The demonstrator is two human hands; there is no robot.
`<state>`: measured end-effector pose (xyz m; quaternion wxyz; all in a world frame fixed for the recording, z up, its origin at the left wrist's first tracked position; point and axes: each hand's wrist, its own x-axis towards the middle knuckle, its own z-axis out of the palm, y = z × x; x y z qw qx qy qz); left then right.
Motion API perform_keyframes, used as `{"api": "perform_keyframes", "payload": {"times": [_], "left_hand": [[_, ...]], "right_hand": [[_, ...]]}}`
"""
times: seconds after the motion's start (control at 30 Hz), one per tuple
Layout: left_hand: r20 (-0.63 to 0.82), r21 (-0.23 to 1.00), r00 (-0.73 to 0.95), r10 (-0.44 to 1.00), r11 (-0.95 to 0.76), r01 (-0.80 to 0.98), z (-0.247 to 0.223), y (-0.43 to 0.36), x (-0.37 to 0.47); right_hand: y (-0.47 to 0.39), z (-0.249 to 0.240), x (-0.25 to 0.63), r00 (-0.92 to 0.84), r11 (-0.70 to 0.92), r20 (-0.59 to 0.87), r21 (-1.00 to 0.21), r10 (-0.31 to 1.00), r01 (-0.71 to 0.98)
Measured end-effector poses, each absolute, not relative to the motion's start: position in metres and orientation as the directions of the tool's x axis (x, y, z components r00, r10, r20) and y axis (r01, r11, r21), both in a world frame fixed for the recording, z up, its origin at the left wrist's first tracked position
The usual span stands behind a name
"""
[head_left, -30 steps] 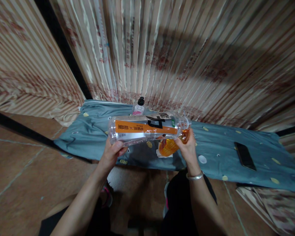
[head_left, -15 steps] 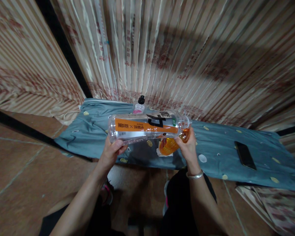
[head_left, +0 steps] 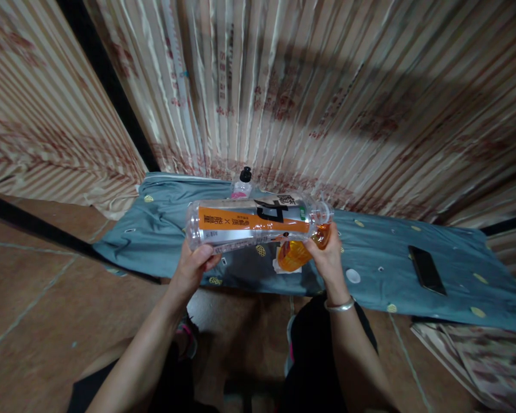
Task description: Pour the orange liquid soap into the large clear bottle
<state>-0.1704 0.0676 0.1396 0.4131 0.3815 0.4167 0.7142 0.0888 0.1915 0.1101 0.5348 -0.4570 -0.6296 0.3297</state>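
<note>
Two containers are meeting above the blue-grey patterned cloth (head_left: 413,275): a large clear plastic bottle with an orange label (head_left: 253,222), looking almost empty, and a small clear container of orange liquid (head_left: 298,250). The left hand (head_left: 193,265) is gripping the bottle's base end, fingers wrapped under it. The right hand (head_left: 327,252) is closing around the small container just beneath the bottle's mouth — its rim is hidden behind the neck, so any flow is hard to make out. The bottle is lying nearly level, long axis left to right, mouth pointing right. Behind it, a black-capped bottle (head_left: 243,183) is standing, mostly hidden; a black phone (head_left: 427,269) is lying well apart to the right.
</note>
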Motion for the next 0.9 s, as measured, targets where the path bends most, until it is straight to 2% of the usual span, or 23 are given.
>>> {"api": "perform_keyframes", "payload": {"times": [0.37,0.9], "left_hand": [[0.209,0.916,-0.369,0.905,-0.313,-0.249,0.138,0.0677,-0.1709],[0.206,0.921,-0.356,0.912,-0.304,-0.244,0.14,0.0673,-0.1699]], "right_hand": [[0.1948,0.1059,0.0901,-0.019,0.404,0.408,-0.895,0.913,0.188],[0.1931,0.108,0.0886,-0.002,0.361,0.367,-0.912,0.93,0.193]]}}
